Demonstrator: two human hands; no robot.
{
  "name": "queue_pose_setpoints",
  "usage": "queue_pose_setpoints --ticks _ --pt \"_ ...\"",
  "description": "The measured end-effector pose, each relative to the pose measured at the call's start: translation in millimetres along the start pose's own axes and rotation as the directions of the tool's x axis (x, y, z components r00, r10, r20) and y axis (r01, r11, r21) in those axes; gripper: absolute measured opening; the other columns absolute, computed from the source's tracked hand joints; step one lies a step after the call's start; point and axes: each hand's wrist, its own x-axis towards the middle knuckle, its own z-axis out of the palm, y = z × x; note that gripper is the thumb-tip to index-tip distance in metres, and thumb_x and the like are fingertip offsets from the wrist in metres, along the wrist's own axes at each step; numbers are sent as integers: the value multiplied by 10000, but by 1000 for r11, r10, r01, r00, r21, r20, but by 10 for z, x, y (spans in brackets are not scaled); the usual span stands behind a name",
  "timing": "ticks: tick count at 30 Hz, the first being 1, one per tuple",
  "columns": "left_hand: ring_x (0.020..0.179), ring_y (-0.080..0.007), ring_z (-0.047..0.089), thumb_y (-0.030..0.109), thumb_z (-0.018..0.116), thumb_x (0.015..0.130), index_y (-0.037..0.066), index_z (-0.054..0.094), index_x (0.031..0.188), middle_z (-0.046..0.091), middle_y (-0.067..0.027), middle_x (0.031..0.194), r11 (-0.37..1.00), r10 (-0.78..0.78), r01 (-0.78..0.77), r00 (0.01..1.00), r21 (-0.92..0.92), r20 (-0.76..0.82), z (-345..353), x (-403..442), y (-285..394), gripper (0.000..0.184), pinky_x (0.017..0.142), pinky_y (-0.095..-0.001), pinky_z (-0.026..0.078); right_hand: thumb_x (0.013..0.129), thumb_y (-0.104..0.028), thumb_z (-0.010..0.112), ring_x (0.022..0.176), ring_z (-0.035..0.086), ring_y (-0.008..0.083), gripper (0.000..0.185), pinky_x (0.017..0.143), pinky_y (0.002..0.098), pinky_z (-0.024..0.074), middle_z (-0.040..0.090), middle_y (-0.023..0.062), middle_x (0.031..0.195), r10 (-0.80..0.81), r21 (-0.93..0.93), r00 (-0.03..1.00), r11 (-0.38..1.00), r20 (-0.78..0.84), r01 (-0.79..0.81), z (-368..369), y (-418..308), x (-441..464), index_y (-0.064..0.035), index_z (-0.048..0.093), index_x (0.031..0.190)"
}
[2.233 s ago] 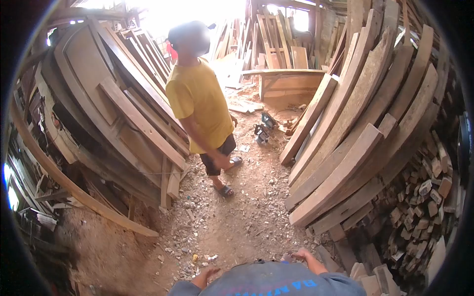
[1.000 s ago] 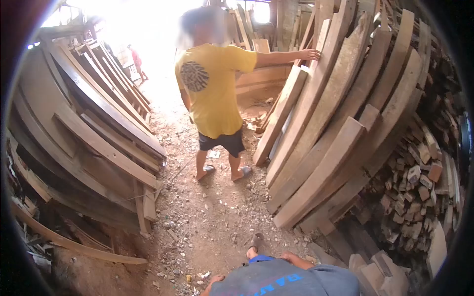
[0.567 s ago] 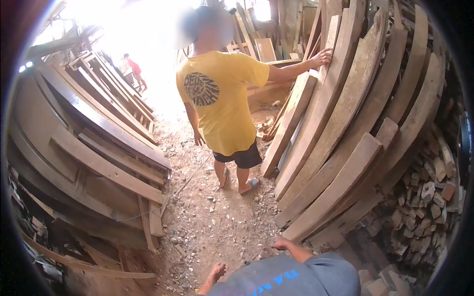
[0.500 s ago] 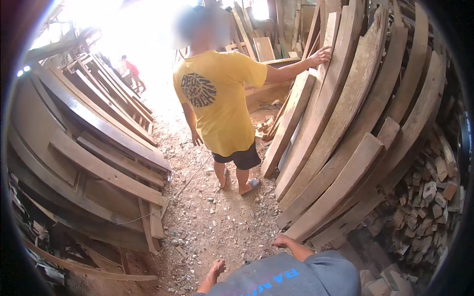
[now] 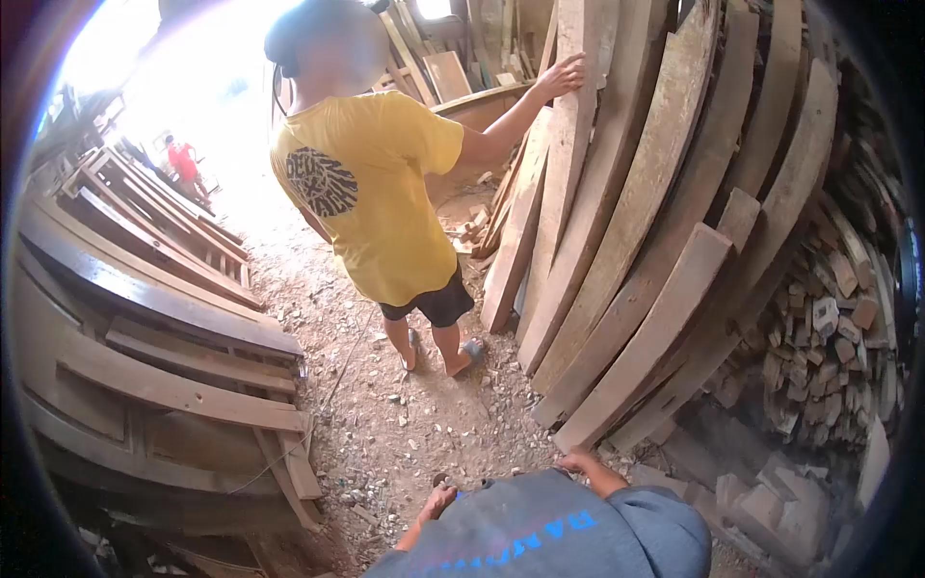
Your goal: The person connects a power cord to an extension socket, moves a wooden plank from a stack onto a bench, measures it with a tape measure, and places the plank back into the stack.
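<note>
My left hand [image 5: 438, 501] hangs low in front of my grey shirt [image 5: 540, 530], its fingers loosely curled with nothing visible in them. On the other side, my right hand [image 5: 576, 461] is near the lower end of a thick leaning beam [image 5: 655, 332]; its fingers look curled, and no held object shows. Ahead, a co-worker in a yellow shirt [image 5: 376, 193] stands with back to me, one outstretched hand [image 5: 561, 75] on the upper part of a narrow plank [image 5: 570, 125].
Doors and frames [image 5: 173, 380] lean along the left side. Curved beams [image 5: 665, 154] stand on the right, beside stacked offcuts [image 5: 819, 337]. Between them runs a gravelly floor [image 5: 424, 424] with a thin cord [image 5: 342, 371]. A person in red [image 5: 181, 161] is far back.
The view has turned right. The co-worker's plank has tilted left, away from the beams beside it. My right hand now appears closer to the beam ends.
</note>
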Motion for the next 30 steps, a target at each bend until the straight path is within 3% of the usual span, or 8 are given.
queue_pose_setpoints --ticks 6,11,13,14,17,21,27,30 --pt "638 -130 565 168 503 882 69 648 978 602 -13 760 942 312 -321 945 95 99 -1013 -136 579 199 517 -275 429 724 -437 643 962 629 284 503 785 382 485 645 186 1028 183 41 968 983 -173 -179 695 -117 207 -35 650 1027" --pt "546 -148 543 211 514 866 52 624 859 543 -2 666 990 139 -134 978 -41 153 -1672 454 -299 194 456 -287 421 725 -454 629 908 639 314 513 762 385 492 650 201 992 -322 113 945 939 -56 326 1409 37 1141 -29 652 1012" --pt "571 -155 558 231 537 841 40 614 840 528 -3 634 982 -68 106 970 -156 232 -1921 703 -676 207 473 -292 439 718 -451 627 903 640 316 515 765 389 493 649 212 977 -256 42 963 965 -86 260 1365 -424 1273 -42 650 1032" --pt "626 -164 587 275 570 800 11 627 844 566 -26 643 905 293 -346 929 248 227 -2057 694 -764 274 536 -305 474 705 -450 632 910 639 313 534 772 392 494 645 222 975 -145 76 983 985 -111 154 1349 -654 1335 -56 642 1066" --pt "667 -174 606 330 596 760 37 662 859 628 -62 694 988 -90 80 993 128 72 -2269 427 -635 316 596 -315 484 693 -440 639 925 636 321 600 781 396 497 641 236 994 -244 -61 953 970 -181 237 1031 -1371 939 -22 607 1122" --pt "672 -162 591 377 576 780 41 674 888 643 -70 722 939 -57 44 998 341 28 -2444 389 -725 366 630 -320 476 689 -421 653 951 627 349 670 793 391 500 634 245 1034 -25 220 981 973 -194 68 996 -1695 898 52 558 1154" --pt "716 -179 600 421 568 829 17 657 965 660 -56 815 888 318 -369 924 274 214 -2453 362 -718 435 660 -325 485 665 -399 659 859 644 301 513 702 398 496 645 247 895 91 201 965 979 -247 -41 1015 -1629 659 68 641 876" --pt "758 -200 600 413 558 843 25 655 949 652 -69 846 983 30 -52 992 177 123 -2299 272 -501 414 670 -344 484 658 -396 643 872 640 310 507 720 408 491 638 250 926 129 177 970 980 -205 -93 1056 -1487 652 46 646 905"
